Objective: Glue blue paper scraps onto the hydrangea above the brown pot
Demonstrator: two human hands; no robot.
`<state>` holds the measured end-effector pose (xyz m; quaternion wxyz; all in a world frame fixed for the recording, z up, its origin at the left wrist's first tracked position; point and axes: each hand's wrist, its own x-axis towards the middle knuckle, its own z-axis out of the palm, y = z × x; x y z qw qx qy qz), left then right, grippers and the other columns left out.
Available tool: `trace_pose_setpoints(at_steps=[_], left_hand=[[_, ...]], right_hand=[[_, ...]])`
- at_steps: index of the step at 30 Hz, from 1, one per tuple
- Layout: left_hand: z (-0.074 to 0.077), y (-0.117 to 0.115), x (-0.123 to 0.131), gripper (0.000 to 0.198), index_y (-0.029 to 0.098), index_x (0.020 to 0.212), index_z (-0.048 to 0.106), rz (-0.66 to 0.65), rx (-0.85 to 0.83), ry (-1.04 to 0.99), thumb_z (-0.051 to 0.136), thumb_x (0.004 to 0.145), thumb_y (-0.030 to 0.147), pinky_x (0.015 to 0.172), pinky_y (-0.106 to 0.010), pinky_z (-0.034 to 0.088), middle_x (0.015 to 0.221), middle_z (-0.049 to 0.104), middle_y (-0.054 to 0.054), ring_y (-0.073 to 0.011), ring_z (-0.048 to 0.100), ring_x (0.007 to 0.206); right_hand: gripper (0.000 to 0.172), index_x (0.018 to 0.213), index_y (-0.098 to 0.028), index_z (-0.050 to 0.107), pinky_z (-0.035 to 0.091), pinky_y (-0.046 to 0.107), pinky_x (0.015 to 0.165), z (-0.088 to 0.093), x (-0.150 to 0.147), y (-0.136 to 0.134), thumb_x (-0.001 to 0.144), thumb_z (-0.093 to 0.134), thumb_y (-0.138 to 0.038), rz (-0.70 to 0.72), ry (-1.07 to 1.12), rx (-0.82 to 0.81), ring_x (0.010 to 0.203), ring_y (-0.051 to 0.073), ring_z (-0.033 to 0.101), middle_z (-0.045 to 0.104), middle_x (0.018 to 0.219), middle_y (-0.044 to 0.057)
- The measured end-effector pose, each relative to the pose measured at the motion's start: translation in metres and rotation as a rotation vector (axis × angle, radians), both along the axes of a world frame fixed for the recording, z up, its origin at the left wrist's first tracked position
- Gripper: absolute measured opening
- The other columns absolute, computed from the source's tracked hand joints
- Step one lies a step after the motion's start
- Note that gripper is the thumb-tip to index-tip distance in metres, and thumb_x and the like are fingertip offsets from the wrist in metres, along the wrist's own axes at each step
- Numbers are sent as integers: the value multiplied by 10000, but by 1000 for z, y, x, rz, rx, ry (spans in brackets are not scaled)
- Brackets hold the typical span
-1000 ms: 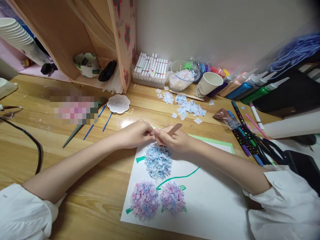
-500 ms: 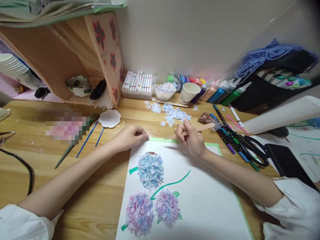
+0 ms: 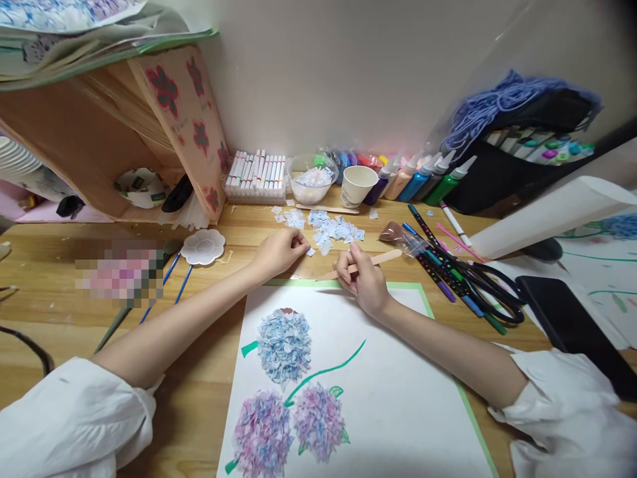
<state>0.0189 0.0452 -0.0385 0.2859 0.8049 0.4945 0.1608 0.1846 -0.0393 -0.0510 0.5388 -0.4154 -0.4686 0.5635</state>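
My left hand (image 3: 283, 252) is pinched on a small pale blue paper piece (image 3: 310, 252), just behind the top edge of the white sheet (image 3: 388, 372). In my right hand (image 3: 365, 282) is a wooden stick (image 3: 388, 257), held like a pen, its tip pointing left near that edge. Green borders the sheet, which bears a blue flower (image 3: 284, 345) and two pink-purple flowers (image 3: 263, 431) of small paper pieces, with drawn green stems and leaves. Loose pale blue pieces (image 3: 334, 228) lie scattered behind my hands.
Along the wall stand a marker box (image 3: 255, 176), a bowl of paper bits (image 3: 312, 192), a paper cup (image 3: 357, 186) and paint bottles (image 3: 418, 186). Pens and black scissors (image 3: 497, 292) lie right, near a phone (image 3: 572, 325). Left are a flower-shaped dish (image 3: 203, 247) and brushes.
My left hand has moved from the sheet's top edge toward the loose pieces, and a piece now shows at its fingertips. My right hand still holds the stick. The view has shifted slightly.
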Motion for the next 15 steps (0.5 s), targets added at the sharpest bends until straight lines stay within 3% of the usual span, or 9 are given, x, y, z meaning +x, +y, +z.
trace_pose_setpoints(at_steps=[3,9,12,15], left_hand=[[2,-4,-1,223,152,774,634,14,-39,-63,550,813,355,584,-250,357,725,660,-34,-153,554,651],[23,-33,-29,276,137,783,598,57,-422,-294,593,785,413,541,-227,362,693,625,-20,-108,534,563],[28,-52,-48,280,136,772,614,20,-453,-304,603,773,416,608,-238,399,724,627,-24,-131,561,657],[26,-64,-58,240,137,745,628,-50,-428,-279,596,776,372,678,-255,412,755,615,-28,-144,558,717]], right_hand=[[588,470,-191,420,126,249,355,0,1,-1,895,359,-592,-6,17,0,315,63,209,271,362,-62],[586,525,-183,469,147,239,357,0,3,-2,899,324,-611,82,10,27,323,63,237,307,387,-60],[546,671,-174,550,181,232,376,3,0,-3,896,323,-616,189,13,47,350,68,294,401,449,-51],[446,734,-183,521,203,227,399,8,-8,-6,892,398,-582,257,0,55,383,69,343,417,509,-58]])
